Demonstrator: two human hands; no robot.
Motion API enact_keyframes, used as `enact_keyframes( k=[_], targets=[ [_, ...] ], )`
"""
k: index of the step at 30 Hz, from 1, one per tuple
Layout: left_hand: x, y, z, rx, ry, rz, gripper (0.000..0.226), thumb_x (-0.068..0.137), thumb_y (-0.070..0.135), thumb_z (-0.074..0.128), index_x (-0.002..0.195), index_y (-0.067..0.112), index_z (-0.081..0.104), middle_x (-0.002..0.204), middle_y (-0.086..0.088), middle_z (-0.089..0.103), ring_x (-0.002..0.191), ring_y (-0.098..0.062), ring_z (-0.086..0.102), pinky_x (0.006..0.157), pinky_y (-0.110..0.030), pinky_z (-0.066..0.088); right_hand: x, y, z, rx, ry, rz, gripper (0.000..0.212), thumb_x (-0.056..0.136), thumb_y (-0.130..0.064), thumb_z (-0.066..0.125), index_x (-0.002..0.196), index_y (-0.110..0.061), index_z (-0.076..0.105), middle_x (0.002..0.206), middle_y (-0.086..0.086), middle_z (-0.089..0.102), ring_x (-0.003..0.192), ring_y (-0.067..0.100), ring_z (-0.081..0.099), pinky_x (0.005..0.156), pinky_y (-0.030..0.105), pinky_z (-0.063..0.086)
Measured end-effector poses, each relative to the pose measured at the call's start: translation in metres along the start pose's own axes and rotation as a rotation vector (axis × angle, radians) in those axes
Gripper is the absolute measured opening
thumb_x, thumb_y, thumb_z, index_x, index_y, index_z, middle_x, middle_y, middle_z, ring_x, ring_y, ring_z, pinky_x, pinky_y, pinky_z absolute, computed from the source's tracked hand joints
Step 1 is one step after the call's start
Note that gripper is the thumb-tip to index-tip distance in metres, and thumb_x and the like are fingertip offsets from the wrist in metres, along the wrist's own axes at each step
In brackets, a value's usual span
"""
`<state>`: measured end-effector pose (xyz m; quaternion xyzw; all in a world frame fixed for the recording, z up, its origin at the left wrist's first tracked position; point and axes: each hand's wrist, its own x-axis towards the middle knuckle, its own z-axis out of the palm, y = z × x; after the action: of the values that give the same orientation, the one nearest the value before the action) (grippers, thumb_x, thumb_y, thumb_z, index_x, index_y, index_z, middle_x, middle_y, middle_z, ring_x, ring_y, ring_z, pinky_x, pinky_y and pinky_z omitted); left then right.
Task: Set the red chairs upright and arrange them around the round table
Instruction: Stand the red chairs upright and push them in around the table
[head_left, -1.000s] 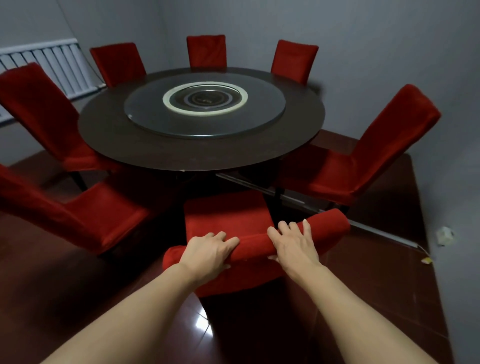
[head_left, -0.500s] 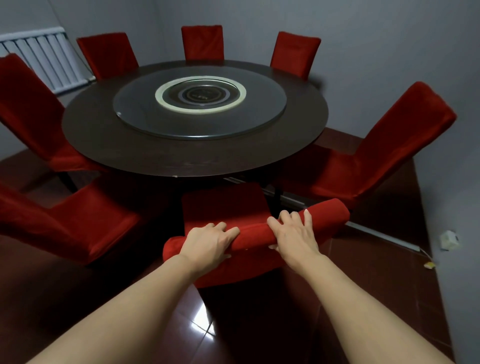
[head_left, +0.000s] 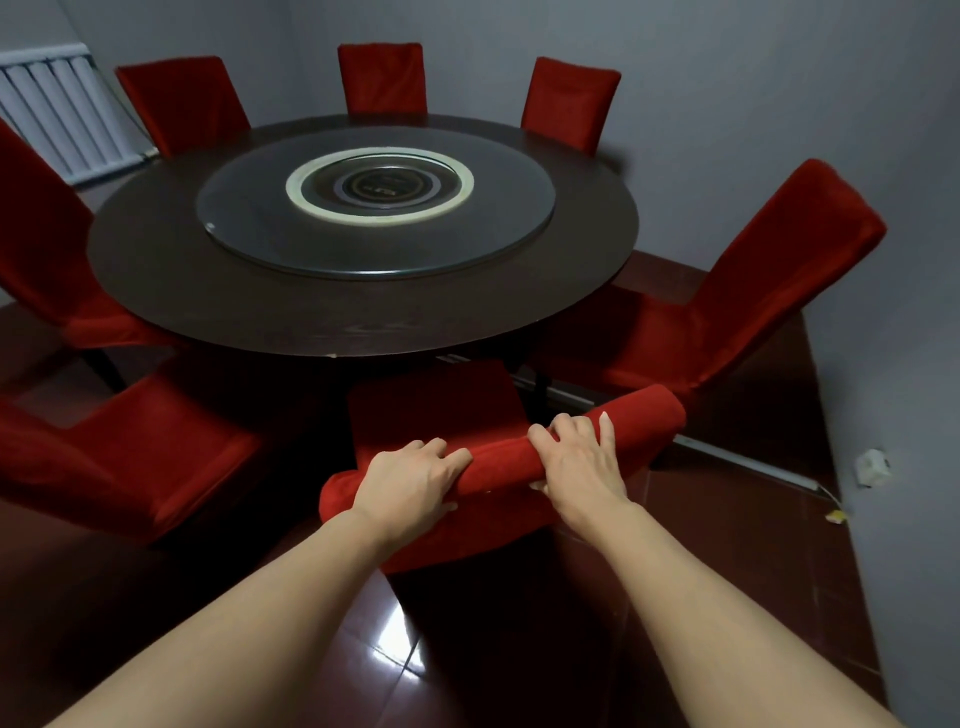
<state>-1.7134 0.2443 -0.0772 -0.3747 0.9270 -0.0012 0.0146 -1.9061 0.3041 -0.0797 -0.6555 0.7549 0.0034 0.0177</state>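
Observation:
A red chair (head_left: 436, 410) stands upright right in front of me, its seat partly under the near rim of the dark round table (head_left: 171, 291). My left hand (head_left: 410, 483) grips the top of its backrest at the left. My right hand (head_left: 582, 462) grips the same top edge further right, fingers curled over the front. Several other red chairs stand upright around the table, among them one at the right (head_left: 753, 291), one at the near left (head_left: 135, 457) and three at the far side, including one in the middle (head_left: 382, 78).
A glass turntable (head_left: 260, 228) with a pale ring lies on the table's middle. Grey walls close in at the right and back. A white radiator (head_left: 57, 119) is at the far left. A small white box (head_left: 872, 467) lies on the glossy dark red floor by the right wall.
The chair I hold has slid forward, its seat further under the table's near edge. My view has come closer to the table. Both hands keep their grip on the backrest.

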Motion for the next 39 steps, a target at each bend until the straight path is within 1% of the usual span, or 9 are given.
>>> enact_keyframes(
  k=[4, 10, 16, 22, 24, 27, 32, 36, 39],
  targets=[
    [0.004, 0.0, -0.001, 0.013, -0.001, 0.004, 0.043, 0.086, 0.044, 0.061, 0.121, 0.027, 0.044, 0.112, 0.005, 0.053, 0.102, -0.017, 0.053, 0.063, -0.028, 0.039, 0.004, 0.005, -0.001, -0.016, -0.014, -0.026, 0.053, 0.09, -0.031, 0.06, 0.136, -0.025, 0.036, 0.133, 0.005, 0.039, 0.128, 0.026, 0.032, 0.115, 0.052, 0.003],
    [0.016, 0.003, 0.0, -0.016, 0.014, 0.022, 0.044, 0.086, 0.043, 0.062, 0.123, 0.028, 0.044, 0.113, 0.005, 0.053, 0.102, -0.017, 0.054, 0.065, -0.03, 0.042, 0.011, 0.01, -0.003, -0.04, -0.018, 0.01, 0.055, 0.09, -0.031, 0.059, 0.139, -0.025, 0.033, 0.136, 0.005, 0.038, 0.131, 0.025, 0.03, 0.115, 0.052, 0.003],
    [0.015, 0.003, 0.0, -0.021, 0.028, 0.008, 0.042, 0.085, 0.044, 0.063, 0.118, 0.027, 0.045, 0.111, 0.006, 0.053, 0.101, -0.016, 0.053, 0.065, -0.031, 0.043, 0.01, 0.009, -0.002, -0.051, -0.01, 0.025, 0.056, 0.089, -0.035, 0.06, 0.138, -0.025, 0.033, 0.137, 0.006, 0.038, 0.133, 0.025, 0.029, 0.116, 0.051, 0.004],
    [0.017, 0.006, -0.006, -0.023, -0.038, -0.014, 0.052, 0.081, 0.049, 0.065, 0.12, 0.025, 0.041, 0.112, 0.003, 0.051, 0.103, -0.018, 0.054, 0.064, -0.03, 0.038, 0.005, 0.008, -0.007, -0.046, -0.057, 0.03, 0.062, 0.088, -0.038, 0.062, 0.14, -0.025, 0.03, 0.142, 0.007, 0.034, 0.137, 0.026, 0.023, 0.117, 0.048, 0.006],
    [0.018, 0.004, -0.008, -0.051, -0.071, -0.012, 0.057, 0.08, 0.053, 0.065, 0.122, 0.024, 0.04, 0.112, 0.002, 0.051, 0.104, -0.018, 0.054, 0.067, -0.03, 0.04, 0.001, 0.006, -0.013, -0.027, -0.081, 0.034, 0.067, 0.088, -0.036, 0.062, 0.143, -0.025, 0.028, 0.146, 0.008, 0.03, 0.14, 0.026, 0.018, 0.117, 0.047, 0.007],
    [0.02, 0.004, -0.014, -0.097, -0.106, -0.028, 0.065, 0.077, 0.06, 0.063, 0.126, 0.025, 0.039, 0.115, 0.002, 0.052, 0.106, -0.019, 0.055, 0.075, -0.033, 0.044, -0.005, 0.005, -0.025, -0.009, -0.103, 0.051, 0.073, 0.087, -0.036, 0.064, 0.147, -0.028, 0.022, 0.15, 0.01, 0.023, 0.142, 0.028, 0.013, 0.117, 0.045, 0.009],
    [0.025, 0.018, -0.032, -0.144, -0.05, -0.037, 0.069, 0.076, 0.064, 0.061, 0.129, 0.025, 0.038, 0.121, 0.002, 0.05, 0.112, -0.019, 0.052, 0.081, -0.034, 0.046, -0.013, 0.01, -0.05, -0.015, -0.084, 0.056, 0.076, 0.087, -0.035, 0.064, 0.148, -0.027, 0.02, 0.152, 0.012, 0.018, 0.143, 0.028, 0.01, 0.117, 0.044, 0.01],
    [0.03, 0.033, -0.052, -0.151, -0.015, -0.069, 0.071, 0.078, 0.062, 0.062, 0.133, 0.025, 0.038, 0.126, 0.002, 0.047, 0.114, -0.018, 0.05, 0.083, -0.034, 0.048, -0.016, 0.02, -0.059, -0.009, -0.079, 0.025, 0.074, 0.087, -0.035, 0.064, 0.148, -0.026, 0.022, 0.153, 0.012, 0.017, 0.143, 0.028, 0.009, 0.117, 0.044, 0.01],
    [0.031, 0.048, -0.067, -0.142, 0.003, -0.123, 0.068, 0.079, 0.059, 0.062, 0.132, 0.023, 0.038, 0.127, 0.001, 0.047, 0.114, -0.019, 0.05, 0.083, -0.034, 0.048, -0.019, 0.035, -0.065, 0.008, -0.069, -0.023, 0.071, 0.088, -0.035, 0.063, 0.146, -0.025, 0.025, 0.153, 0.012, 0.017, 0.143, 0.028, 0.01, 0.117, 0.044, 0.012]
  ],
)
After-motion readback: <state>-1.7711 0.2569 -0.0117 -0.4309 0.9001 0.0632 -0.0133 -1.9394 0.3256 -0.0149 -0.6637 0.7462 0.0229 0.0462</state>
